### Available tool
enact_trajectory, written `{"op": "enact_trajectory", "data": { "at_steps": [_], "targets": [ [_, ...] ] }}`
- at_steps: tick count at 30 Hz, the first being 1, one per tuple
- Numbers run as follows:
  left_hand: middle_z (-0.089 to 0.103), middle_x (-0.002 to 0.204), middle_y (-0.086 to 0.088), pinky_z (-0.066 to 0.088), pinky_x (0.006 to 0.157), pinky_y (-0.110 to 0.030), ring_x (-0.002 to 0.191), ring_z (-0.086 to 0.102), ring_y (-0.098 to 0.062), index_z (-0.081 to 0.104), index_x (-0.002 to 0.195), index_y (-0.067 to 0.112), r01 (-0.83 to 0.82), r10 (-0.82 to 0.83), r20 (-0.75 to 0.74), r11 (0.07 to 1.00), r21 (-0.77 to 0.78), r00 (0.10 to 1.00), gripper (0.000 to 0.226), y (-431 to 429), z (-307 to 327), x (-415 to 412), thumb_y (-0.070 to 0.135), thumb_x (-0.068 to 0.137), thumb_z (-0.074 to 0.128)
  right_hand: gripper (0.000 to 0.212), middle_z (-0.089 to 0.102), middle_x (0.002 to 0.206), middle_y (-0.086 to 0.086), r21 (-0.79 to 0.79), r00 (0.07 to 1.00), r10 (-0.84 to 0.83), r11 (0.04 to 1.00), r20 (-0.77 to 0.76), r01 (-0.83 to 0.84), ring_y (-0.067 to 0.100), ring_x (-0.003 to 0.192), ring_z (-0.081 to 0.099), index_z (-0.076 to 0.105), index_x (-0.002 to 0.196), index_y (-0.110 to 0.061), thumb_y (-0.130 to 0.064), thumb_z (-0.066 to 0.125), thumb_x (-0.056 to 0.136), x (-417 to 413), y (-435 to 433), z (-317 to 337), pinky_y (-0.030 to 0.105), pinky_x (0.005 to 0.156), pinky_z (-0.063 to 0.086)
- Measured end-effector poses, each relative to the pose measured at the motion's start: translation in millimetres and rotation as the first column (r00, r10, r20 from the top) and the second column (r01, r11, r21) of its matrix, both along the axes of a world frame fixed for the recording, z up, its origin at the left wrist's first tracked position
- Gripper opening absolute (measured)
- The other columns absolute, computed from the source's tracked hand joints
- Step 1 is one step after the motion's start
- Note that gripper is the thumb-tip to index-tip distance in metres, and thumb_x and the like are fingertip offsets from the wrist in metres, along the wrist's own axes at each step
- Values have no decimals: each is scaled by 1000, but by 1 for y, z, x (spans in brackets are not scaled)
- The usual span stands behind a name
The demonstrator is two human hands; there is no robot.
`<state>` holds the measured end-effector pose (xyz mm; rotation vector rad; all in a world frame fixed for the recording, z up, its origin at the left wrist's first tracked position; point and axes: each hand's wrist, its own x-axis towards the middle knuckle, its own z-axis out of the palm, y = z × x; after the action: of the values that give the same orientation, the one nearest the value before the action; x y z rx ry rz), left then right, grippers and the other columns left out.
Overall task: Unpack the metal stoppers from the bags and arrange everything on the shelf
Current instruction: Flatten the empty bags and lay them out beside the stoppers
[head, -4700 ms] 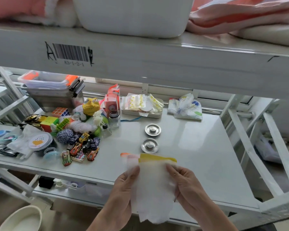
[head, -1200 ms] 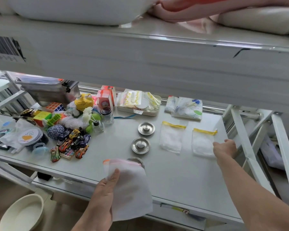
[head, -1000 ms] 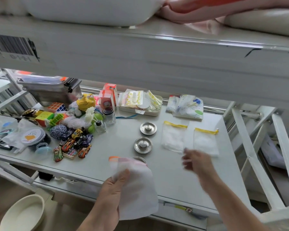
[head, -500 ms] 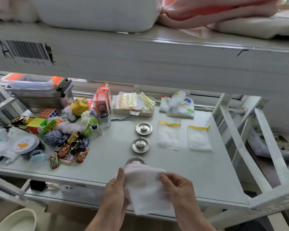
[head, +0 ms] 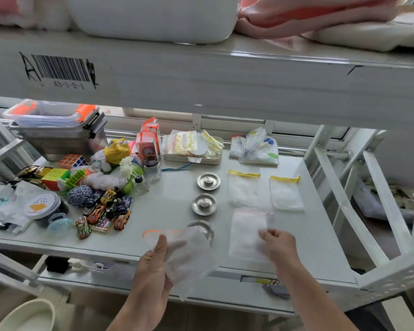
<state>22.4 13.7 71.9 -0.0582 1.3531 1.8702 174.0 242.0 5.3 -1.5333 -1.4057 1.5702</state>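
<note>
Three round metal stoppers lie in a column on the grey shelf [head: 167, 199]: the far one [head: 208, 181], the middle one [head: 204, 204], and a near one [head: 202, 228] partly behind a bag. My left hand [head: 153, 266] pinches a clear, orange-edged bag [head: 187, 254] over the shelf's front edge. A white, pink-edged bag [head: 245, 235] is held by my right hand [head: 277, 244], low over the shelf to the right of the stoppers. Two flat, yellow-edged bags [head: 243, 189] [head: 286, 193] lie side by side just behind it.
A heap of toys [head: 101, 187] with small cars and puzzle cubes fills the shelf's left half. At the back are a tray of packets [head: 193, 149], a patterned bag [head: 256, 148] and a lidded box [head: 55, 130]. The upper shelf beam [head: 201, 77] hangs overhead; slanted braces [head: 349, 204] stand at right.
Half a second ago both hands held the bags together at the front edge. Now the hands are apart, one bag in each, and the right one has moved right, under the yellow-edged bags.
</note>
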Motion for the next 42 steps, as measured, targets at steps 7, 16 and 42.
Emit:
{"op": "enact_trajectory", "data": {
  "at_steps": [7,16,42],
  "targets": [
    [79,81,-19,60,60,-45,67,76,-32,80,69,5,25,-25,2,1000,1,1000,44,-2,-8,3,41,77,57,17,71,88,0,209,929,14,973,370,-98,20,85,67,68,102,-13,-15,67,85,5,3,-24,38,80,57],
    [77,91,-27,55,81,-53,74,75,-39,80,76,4,132,-134,-16,989,-63,991,47,10,-6,10,46,78,59,18,72,86,-2,179,924,79,972,373,-155,17,82,69,71,102,-12,-16,68,84,-13,6,-22,41,81,60],
    [70,76,7,59,61,-35,65,60,-20,62,113,7,563,-602,-162,794,-229,782,23,214,-14,125,1,90,61,31,72,83,5,147,999,17,989,-48,-10,15,69,63,66,117,-9,-7,74,87,111,76,26,33,64,52]
  ]
}}
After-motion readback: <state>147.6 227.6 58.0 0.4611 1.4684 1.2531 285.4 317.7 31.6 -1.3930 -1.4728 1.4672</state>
